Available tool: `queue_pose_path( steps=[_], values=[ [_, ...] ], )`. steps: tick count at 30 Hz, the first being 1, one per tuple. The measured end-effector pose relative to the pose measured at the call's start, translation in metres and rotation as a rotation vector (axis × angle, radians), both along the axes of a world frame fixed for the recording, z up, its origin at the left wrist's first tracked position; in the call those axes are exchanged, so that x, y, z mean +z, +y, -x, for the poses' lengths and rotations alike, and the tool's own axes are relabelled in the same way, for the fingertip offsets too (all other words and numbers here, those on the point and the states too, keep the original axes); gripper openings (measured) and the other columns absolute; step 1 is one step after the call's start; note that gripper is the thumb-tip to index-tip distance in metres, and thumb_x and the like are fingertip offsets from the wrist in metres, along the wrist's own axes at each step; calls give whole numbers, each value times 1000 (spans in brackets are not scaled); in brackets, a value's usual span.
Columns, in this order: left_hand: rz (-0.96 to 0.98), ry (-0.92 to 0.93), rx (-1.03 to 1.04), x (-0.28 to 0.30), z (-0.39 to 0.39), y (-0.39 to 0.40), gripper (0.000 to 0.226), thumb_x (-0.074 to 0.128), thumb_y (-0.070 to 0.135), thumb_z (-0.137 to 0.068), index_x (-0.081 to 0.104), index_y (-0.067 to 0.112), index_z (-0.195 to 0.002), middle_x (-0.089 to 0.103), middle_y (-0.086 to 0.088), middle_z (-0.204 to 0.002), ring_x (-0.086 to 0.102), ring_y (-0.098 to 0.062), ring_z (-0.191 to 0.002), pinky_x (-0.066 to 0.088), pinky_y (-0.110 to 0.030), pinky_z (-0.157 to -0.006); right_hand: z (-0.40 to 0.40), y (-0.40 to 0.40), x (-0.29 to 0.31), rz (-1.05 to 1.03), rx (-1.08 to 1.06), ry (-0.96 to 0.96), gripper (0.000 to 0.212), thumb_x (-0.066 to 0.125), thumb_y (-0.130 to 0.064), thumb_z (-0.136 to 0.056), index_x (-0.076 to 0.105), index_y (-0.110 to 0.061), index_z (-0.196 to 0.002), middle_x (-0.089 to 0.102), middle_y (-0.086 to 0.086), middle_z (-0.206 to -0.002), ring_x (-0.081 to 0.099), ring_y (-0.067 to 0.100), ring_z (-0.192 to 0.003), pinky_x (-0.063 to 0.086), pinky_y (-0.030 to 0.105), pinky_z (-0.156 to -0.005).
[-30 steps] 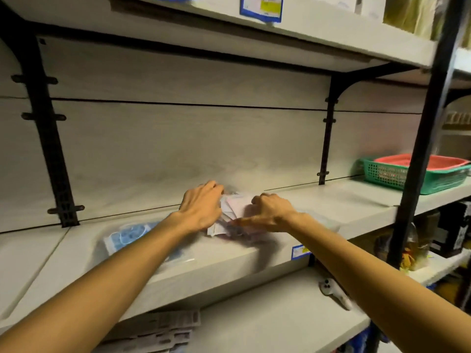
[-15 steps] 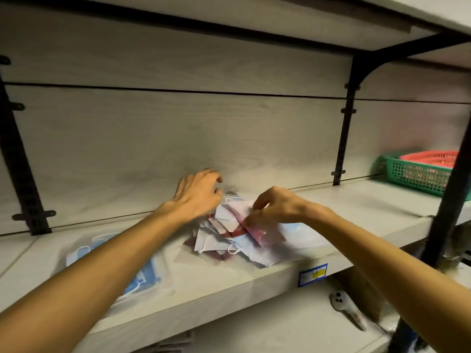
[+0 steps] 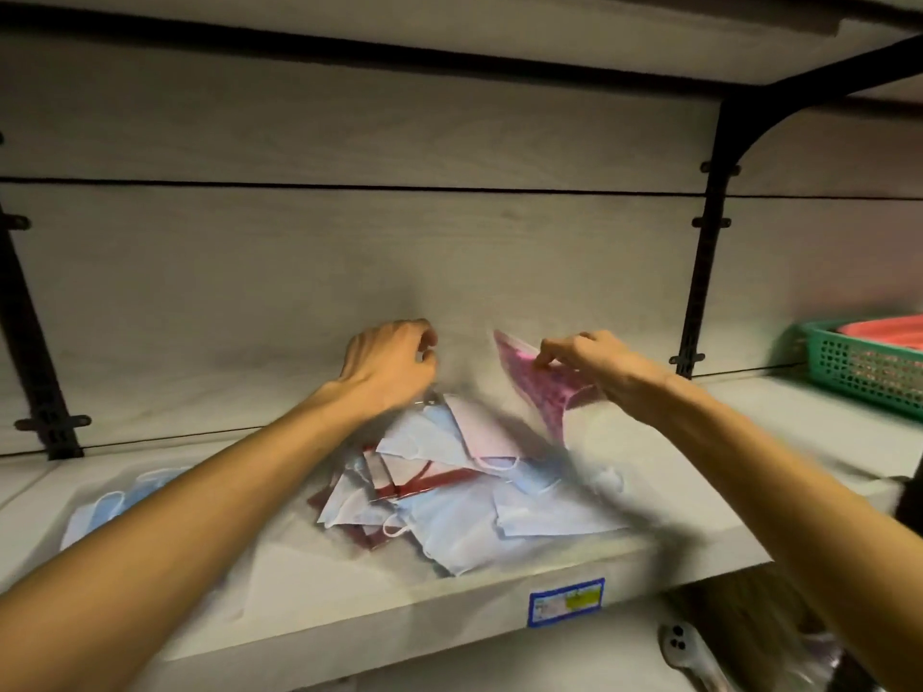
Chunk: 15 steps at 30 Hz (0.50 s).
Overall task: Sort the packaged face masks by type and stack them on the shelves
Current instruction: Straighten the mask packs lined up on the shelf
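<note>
Your right hand (image 3: pixel 592 364) pinched a pink packaged mask (image 3: pixel 537 379) lifted above the mixed mask pile (image 3: pixel 464 486) on the shelf (image 3: pixel 349 616), left hand (image 3: pixel 392 364) curled beside it, grip unclear.

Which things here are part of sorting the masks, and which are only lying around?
Part of the job:
- pink mask packet, pinched by the right hand
- mixed pile of masks
- blue masks on the left
- shelf

Lying around:
- green basket
- white object on the lower shelf
</note>
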<state>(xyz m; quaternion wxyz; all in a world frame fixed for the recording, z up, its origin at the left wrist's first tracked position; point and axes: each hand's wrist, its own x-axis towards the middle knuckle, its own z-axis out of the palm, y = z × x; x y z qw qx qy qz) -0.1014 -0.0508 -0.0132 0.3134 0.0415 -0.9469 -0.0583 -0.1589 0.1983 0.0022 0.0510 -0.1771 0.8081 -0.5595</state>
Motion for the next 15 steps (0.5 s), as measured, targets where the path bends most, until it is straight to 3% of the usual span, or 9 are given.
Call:
queue_pose_path(
  steps=[2, 4, 6, 8, 10, 12, 15],
  values=[
    [17, -37, -16, -2, 5, 15, 31, 55, 30, -88, 68, 26, -116, 74, 2, -112, 68, -29, -102, 49, -32, -80, 22, 15, -3, 141, -43, -25, 8, 67, -13, -81, 73, -9, -77, 61, 5, -66, 57, 11, -47, 52, 26, -47],
    [97, -117, -47, -6, 12, 31, 33, 55, 36, -90, 67, 24, -118, 74, -1, -114, 68, -29, -102, 51, -32, -81, 41, 27, -11, 285, -58, -59, 20, 65, -11, -82, 70, -13, -62, 55, 1, -65, 53, 9, -46, 46, 21, -41],
    [174, -242, -42, -10, 17, 48, 46, 53, 55, -91, 66, 23, -122, 72, -5, -117, 67, -32, -103, 53, -36, -85, 58, 34, -23, 426, -20, -163, 17, 59, -13, -84, 66, -15, -69, 56, 3, -75, 52, 16, -55, 47, 21, -43],
    [209, -375, 4, -16, 23, 62, 71, 47, 79, -83, 63, 24, -124, 71, -5, -119, 66, -32, -104, 51, -38, -85, 70, 37, -37, 519, 17, -263, 8, 54, -16, -86, 60, -15, -80, 58, 7, -85, 55, 23, -65, 58, 29, -59],
    [190, -520, 53, -21, 27, 72, 98, 40, 97, -66, 53, 28, -135, 66, -3, -127, 62, -30, -109, 45, -40, -82, 82, 37, -52, 528, -4, -308, 9, 53, -16, -88, 61, -13, -86, 62, 9, -92, 62, 26, -77, 59, 40, -77],
    [159, -650, 100, -23, 30, 75, 115, 38, 105, -51, 45, 33, -140, 63, -1, -130, 58, -30, -106, 41, -40, -78, 88, 36, -61, 434, -68, -257, 10, 57, -15, -89, 64, -9, -89, 65, 10, -84, 65, 24, -71, 60, 36, -68],
    [83, -733, 123, -17, 34, 74, 106, 50, 102, -48, 48, 36, -131, 63, 4, -122, 57, -25, -100, 46, -39, -79, 92, 30, -69, 331, -128, -149, 11, 61, -10, -87, 67, -5, -80, 60, 5, -59, 58, 17, -48, 55, 27, -48]
  ],
)
